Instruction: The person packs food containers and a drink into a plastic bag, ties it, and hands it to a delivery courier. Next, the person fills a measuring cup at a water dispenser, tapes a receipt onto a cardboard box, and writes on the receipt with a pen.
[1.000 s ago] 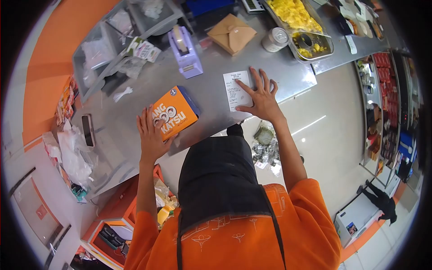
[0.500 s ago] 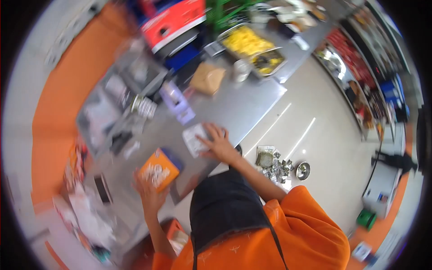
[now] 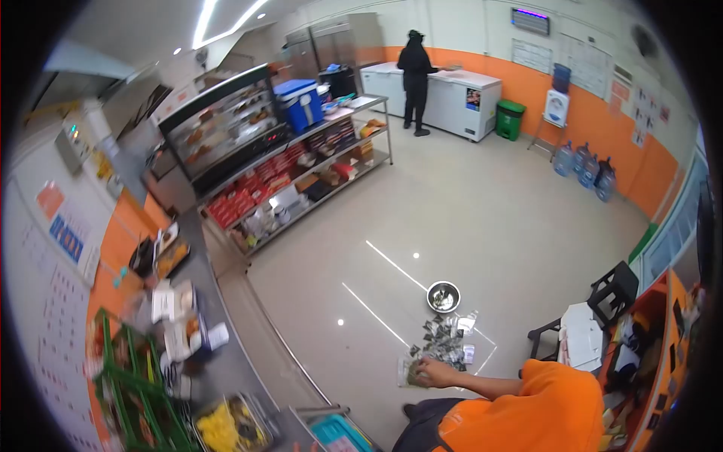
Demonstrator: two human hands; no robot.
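Note:
My right hand (image 3: 434, 374) reaches leftward from the orange sleeve (image 3: 561, 403), palm down with fingers bent. Its fingertips overlap a green clump (image 3: 414, 372) lying on a clear or shiny sheet. Whether the fingers touch or grip that clump, or only pass above it, I cannot tell. Close beside the hand, several small dark green and silvery packets (image 3: 444, 343) are spread on the floor. Just beyond them stands a round metal bowl (image 3: 443, 297) with some small pieces inside. My left hand is outside the view.
A steel counter (image 3: 248, 369) runs along the left, holding a tray of yellow pieces (image 3: 222, 429) and green crates (image 3: 132, 377). Shelving with red boxes (image 3: 245, 200) stands beyond. A person in black (image 3: 416, 79) is at white chest freezers (image 3: 463, 98). A black stool (image 3: 614, 294) stands right.
The view has swung right and up, from the counter to the room. The orange box and white item leave the view, as does my left hand. My right hand now appears over the floor.

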